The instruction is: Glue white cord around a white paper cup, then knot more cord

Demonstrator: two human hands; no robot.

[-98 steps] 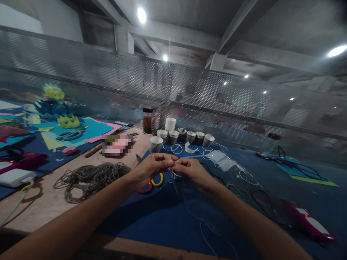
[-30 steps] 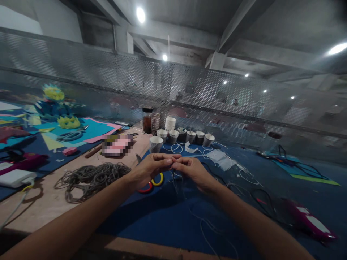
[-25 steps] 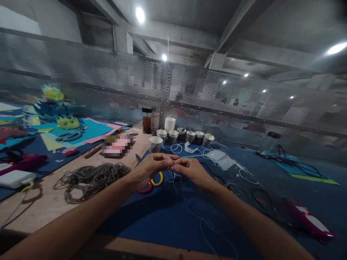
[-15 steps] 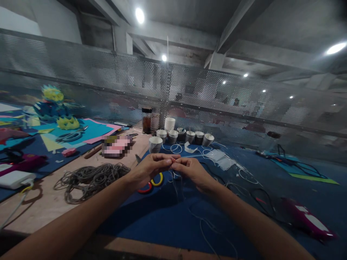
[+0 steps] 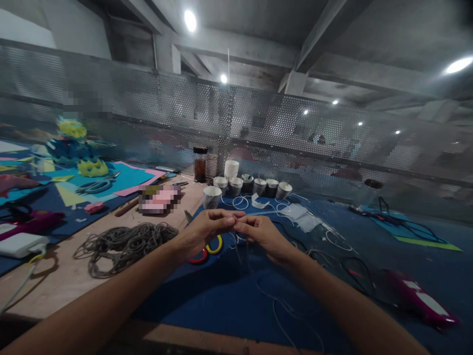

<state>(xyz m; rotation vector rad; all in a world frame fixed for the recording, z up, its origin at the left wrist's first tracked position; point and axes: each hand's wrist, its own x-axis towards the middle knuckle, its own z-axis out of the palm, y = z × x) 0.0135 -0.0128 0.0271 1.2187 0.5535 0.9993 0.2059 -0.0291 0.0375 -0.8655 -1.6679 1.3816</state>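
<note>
My left hand (image 5: pixel 207 228) and my right hand (image 5: pixel 263 235) meet fingertip to fingertip above the blue table surface (image 5: pixel 221 301). Both are closed in a pinch, and what lies between the fingertips is too small to make out. Thin pale strands (image 5: pixel 237 246) hang just below them. Scissors with red and yellow handles (image 5: pixel 214 245) lie partly hidden under my left hand. Left of that hand is a bundle of grey cord (image 5: pixel 129 244). Beyond the hands stands a row of small paper cups (image 5: pixel 212 197).
A dark-lidded jar (image 5: pixel 200 165) stands behind the cups. Coloured paper (image 5: pixel 136 178) and blue-grey scissors (image 5: pixel 98 184) lie at left, near a yellow paper crown (image 5: pixel 92 168). A magenta device (image 5: pixel 421 298) with a dark cable is at right. White pieces (image 5: pixel 303 217) lie right of centre.
</note>
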